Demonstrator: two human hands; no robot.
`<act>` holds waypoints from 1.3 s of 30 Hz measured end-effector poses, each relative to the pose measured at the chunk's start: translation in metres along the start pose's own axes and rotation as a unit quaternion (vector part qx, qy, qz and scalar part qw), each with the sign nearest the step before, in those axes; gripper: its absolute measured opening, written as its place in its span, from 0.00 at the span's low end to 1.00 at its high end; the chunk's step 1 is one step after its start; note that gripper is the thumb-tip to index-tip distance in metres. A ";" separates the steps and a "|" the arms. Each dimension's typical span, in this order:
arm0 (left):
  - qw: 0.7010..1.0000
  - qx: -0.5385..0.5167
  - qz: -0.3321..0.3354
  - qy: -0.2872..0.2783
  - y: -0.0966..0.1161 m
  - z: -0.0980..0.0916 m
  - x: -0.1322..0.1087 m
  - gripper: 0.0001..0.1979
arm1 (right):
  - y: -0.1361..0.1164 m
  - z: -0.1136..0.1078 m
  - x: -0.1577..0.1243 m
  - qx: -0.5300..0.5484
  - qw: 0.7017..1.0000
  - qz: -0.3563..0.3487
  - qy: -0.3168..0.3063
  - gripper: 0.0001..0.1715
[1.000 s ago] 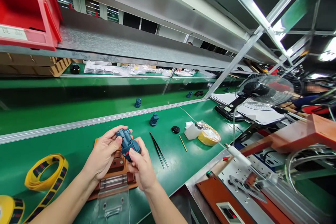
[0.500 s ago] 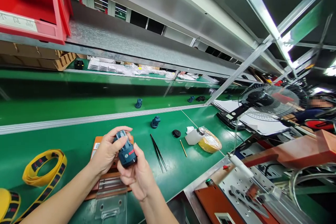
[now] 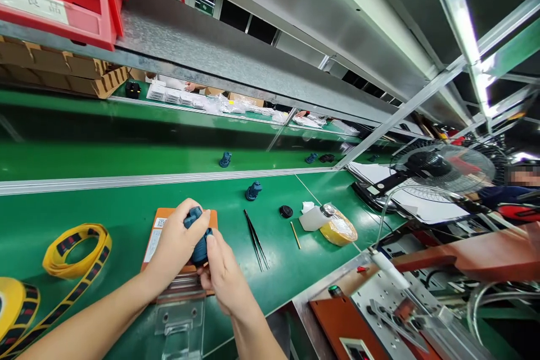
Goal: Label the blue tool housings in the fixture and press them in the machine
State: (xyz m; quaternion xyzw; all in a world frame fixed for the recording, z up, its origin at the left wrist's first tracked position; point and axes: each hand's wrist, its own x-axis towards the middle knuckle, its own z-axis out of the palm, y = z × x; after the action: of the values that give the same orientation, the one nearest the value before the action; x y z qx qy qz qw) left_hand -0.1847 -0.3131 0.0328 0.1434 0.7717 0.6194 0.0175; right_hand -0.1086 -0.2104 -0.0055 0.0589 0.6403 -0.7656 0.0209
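Observation:
Between both hands is a dark blue power tool battery (image 3: 199, 250), partly covered by my fingers. My left hand (image 3: 179, 233) grips its upper end, and my right hand (image 3: 221, 267) closes round its lower right side. Under them lies an orange fixture (image 3: 162, 215) with a white label and a clear plastic part (image 3: 179, 323) at its front. A second blue battery (image 3: 253, 191) stands upright on the green bench beyond my hands. Black tweezers (image 3: 255, 242) rest to the right of my right hand.
At the left lie rolls of yellow label tape (image 3: 78, 256). To the right are a black round cap (image 3: 286, 211), a thin yellow stick (image 3: 296, 235), a white bottle (image 3: 314, 218), a wrapped tape roll (image 3: 340, 228) and a fan (image 3: 439, 166). A red bin (image 3: 84, 28) overhangs the upper left.
The battery has been turned in my hands, so its side with the red lettering no longer shows. My left hand now covers more of it. The view has shifted slightly.

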 end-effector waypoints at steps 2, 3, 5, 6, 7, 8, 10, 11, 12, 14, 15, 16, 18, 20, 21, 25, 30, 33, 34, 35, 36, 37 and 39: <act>0.999 0.029 0.023 0.026 -0.001 0.000 -0.001 0.13 | 0.000 -0.001 0.002 0.001 1.000 -0.009 0.000 0.30; 0.999 0.027 0.023 0.027 -0.003 0.001 -0.001 0.13 | 0.000 -0.001 0.002 -0.005 1.000 -0.012 0.000 0.28; 1.000 -0.015 0.003 0.003 -0.007 0.002 0.000 0.14 | -0.002 -0.003 0.001 -0.026 1.000 -0.012 0.000 0.26; 0.999 -0.047 -0.015 -0.011 -0.009 0.002 0.000 0.14 | -0.003 -0.003 0.000 -0.035 0.999 -0.010 -0.004 0.25; 0.996 -0.081 -0.037 -0.023 -0.011 0.003 0.001 0.15 | -0.005 -0.004 -0.002 -0.037 0.999 -0.007 -0.011 0.27; 0.991 -0.113 -0.058 -0.032 -0.012 0.003 0.002 0.15 | -0.008 -0.004 -0.004 -0.030 0.999 -0.005 -0.020 0.29; 0.982 -0.161 -0.088 -0.042 -0.011 0.004 0.002 0.16 | -0.012 -0.004 -0.009 0.000 1.000 -0.008 -0.031 0.31; 0.979 -0.175 -0.096 -0.045 -0.010 0.004 0.002 0.16 | -0.014 -0.004 -0.010 0.014 0.999 -0.015 -0.027 0.31; 0.977 -0.185 -0.099 -0.047 -0.008 0.004 0.002 0.16 | -0.016 -0.004 -0.012 0.023 0.999 -0.025 -0.017 0.30; 0.973 -0.200 -0.100 -0.052 -0.004 0.004 0.001 0.17 | -0.018 -0.005 -0.013 0.027 0.998 -0.046 0.015 0.29; 0.971 -0.210 -0.102 -0.057 -0.002 0.004 0.001 0.18 | -0.018 -0.006 -0.013 0.025 0.998 -0.054 0.032 0.29; 0.967 -0.221 -0.106 -0.064 -0.001 0.003 0.000 0.20 | -0.018 -0.008 -0.012 0.019 0.997 -0.060 0.046 0.30; 0.958 -0.251 -0.113 -0.081 0.000 0.003 -0.001 0.24 | -0.017 -0.012 -0.012 -0.008 0.995 -0.070 0.073 0.31; 0.948 -0.278 -0.118 -0.097 0.000 0.004 -0.003 0.27 | -0.017 -0.018 -0.011 -0.058 0.989 -0.086 0.103 0.32; 0.944 -0.288 -0.121 -0.107 -0.001 0.004 -0.004 0.27 | -0.016 -0.020 -0.011 -0.089 0.984 -0.098 0.120 0.32; 0.924 -0.321 -0.144 -0.147 -0.001 0.007 -0.011 0.32 | -0.012 -0.027 -0.012 -0.185 0.954 -0.168 0.167 0.31; 0.907 -0.347 -0.177 -0.161 -0.003 0.010 -0.015 0.41 | -0.001 -0.027 -0.013 -0.325 0.876 -0.285 0.213 0.33; 0.904 -0.348 -0.182 -0.168 -0.003 0.009 -0.016 0.40 | 0.007 -0.026 -0.011 -0.405 0.811 -0.356 0.226 0.37; 0.905 -0.346 -0.184 -0.163 -0.002 0.009 -0.016 0.39 | 0.010 -0.026 -0.010 -0.426 0.793 -0.374 0.225 0.38; 0.906 -0.346 -0.184 -0.158 -0.002 0.009 -0.016 0.38 | 0.012 -0.026 -0.009 -0.440 0.779 -0.386 0.223 0.39; 0.906 -0.349 -0.183 -0.157 -0.002 0.009 -0.016 0.36 | 0.014 -0.026 -0.008 -0.448 0.773 -0.392 0.221 0.39; 0.903 -0.354 -0.183 -0.159 -0.002 0.009 -0.016 0.35 | 0.015 -0.026 -0.006 -0.448 0.773 -0.393 0.219 0.39; 0.895 -0.368 -0.188 -0.166 -0.003 0.009 -0.017 0.32 | 0.017 -0.026 -0.004 -0.434 0.785 -0.386 0.216 0.39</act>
State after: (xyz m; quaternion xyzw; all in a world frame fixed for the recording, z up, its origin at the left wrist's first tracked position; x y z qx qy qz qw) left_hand -0.1674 -0.3091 0.0255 0.0794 0.4867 0.8116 0.3131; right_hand -0.1014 -0.1879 -0.0265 -0.0443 0.8619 -0.3186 -0.3920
